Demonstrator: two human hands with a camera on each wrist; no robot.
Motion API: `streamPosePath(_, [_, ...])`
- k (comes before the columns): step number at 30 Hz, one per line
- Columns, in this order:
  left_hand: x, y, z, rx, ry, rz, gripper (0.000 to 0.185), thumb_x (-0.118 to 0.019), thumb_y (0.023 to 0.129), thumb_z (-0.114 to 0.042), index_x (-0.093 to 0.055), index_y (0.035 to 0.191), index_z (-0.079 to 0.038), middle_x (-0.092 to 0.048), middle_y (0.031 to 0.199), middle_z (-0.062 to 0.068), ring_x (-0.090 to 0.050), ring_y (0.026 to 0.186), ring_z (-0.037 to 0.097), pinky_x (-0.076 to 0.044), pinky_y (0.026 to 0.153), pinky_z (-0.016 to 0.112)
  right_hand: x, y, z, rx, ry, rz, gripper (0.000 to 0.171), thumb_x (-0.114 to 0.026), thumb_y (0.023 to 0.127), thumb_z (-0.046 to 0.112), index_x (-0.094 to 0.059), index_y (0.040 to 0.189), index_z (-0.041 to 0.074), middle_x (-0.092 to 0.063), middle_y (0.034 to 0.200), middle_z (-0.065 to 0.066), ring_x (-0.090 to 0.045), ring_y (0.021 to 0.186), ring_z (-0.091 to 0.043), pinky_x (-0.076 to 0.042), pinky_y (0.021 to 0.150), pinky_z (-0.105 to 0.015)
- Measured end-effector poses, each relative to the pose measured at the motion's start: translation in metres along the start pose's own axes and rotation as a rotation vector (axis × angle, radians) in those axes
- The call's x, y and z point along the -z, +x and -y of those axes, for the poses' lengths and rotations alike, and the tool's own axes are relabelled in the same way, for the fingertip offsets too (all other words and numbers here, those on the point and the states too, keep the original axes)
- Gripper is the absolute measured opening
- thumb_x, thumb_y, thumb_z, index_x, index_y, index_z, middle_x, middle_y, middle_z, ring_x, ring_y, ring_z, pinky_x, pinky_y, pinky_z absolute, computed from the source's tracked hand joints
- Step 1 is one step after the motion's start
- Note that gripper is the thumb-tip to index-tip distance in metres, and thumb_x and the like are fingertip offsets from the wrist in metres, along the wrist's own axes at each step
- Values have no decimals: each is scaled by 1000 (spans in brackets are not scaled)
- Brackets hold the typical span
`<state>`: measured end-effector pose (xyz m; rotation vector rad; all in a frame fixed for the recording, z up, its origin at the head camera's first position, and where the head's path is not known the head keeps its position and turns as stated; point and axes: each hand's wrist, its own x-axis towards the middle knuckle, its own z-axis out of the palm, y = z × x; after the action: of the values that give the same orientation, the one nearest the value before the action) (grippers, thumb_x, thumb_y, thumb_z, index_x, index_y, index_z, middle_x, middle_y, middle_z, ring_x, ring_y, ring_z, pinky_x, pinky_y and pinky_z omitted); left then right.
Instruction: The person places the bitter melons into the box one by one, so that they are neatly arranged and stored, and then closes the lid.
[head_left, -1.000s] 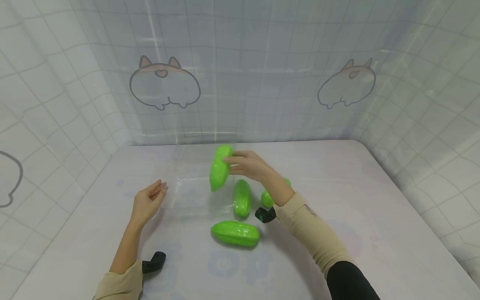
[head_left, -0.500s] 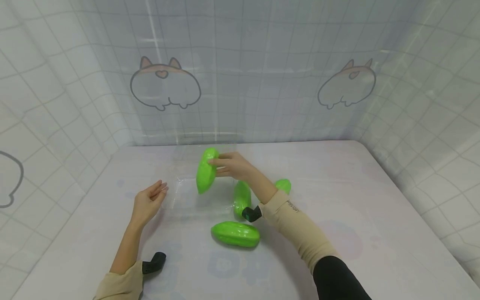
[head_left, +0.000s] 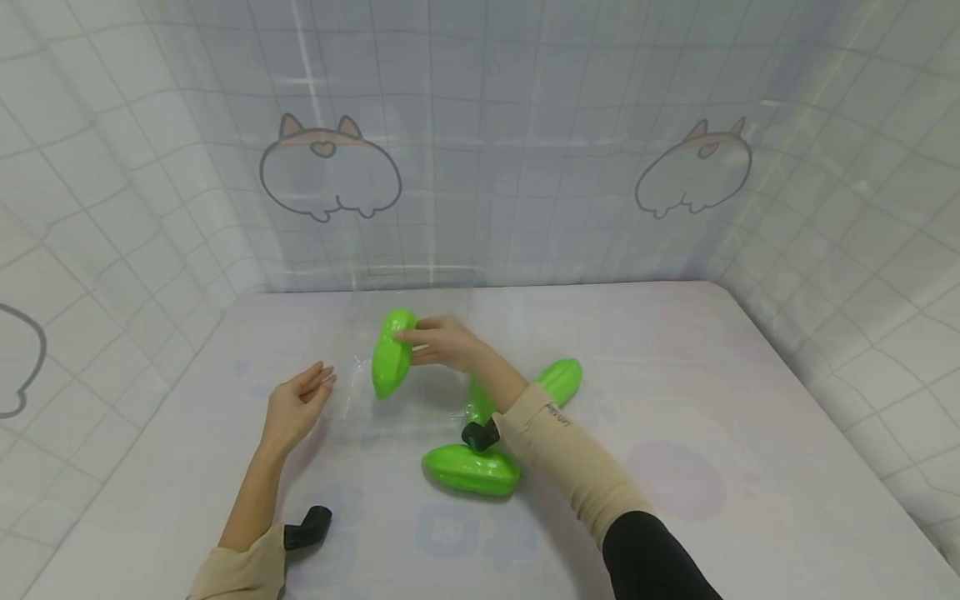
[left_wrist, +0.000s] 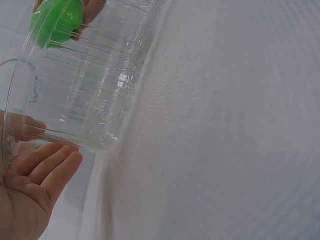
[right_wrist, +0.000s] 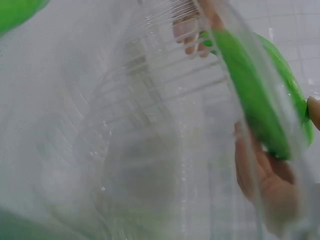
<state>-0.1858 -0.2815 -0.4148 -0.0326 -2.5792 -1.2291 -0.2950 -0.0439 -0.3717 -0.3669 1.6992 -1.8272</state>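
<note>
cucumber point(head_left: 392, 353): right hand point(head_left: 442, 342) pinches it over clear container point(left_wrist: 85, 85)
left hand point(head_left: 294, 407): fingers straight, beside container wall
tip: lower end-first, clear of rim
spares: three cucumbers point(head_left: 470, 468) mid-table

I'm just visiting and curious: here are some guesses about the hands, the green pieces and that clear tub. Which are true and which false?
1. The right hand holds a green cucumber. True.
2. The left hand holds a cucumber too. False: it is open beside the clear tub, holding nothing.
3. Three more green pieces lie on the table. True.
4. The tub is opaque blue. False: it is see-through.
</note>
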Motion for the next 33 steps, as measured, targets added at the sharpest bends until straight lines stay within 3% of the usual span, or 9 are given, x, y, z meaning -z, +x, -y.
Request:
streamPosePath(19, [-1,-1,4,-40,-38,15,44,-49,95,-5,-41,131,17,-56,121,29,-59,106,41,-42,72,0,-33,23,-8,-61,-30,-26,63,-70,86,14,-40,134,-13,-59,119,-21,-66,95,-30,-56,79,-32])
streamPosePath(28, [-1,-3,3,-49,-43,14,43,-50,94,-4,-40,131,18,-56,121,30,-59,105,41,-43,71,1,-41,33,-16,-80,-14,-37,62,-71,84,12,-42,132,-15,-64,109,-21,-67,93,-30,-56,78,-33])
streamPosePath(33, [0,-3,2,-38,-40,16,44,-50,95,-5,-41,131,17,-55,122,29,-59,105,42,-42,71,0,-43,35,-19,-81,-55,-56,66,-73,83,15,-41,133,-15,-61,116,-23,-67,93,-30,-56,80,-34])
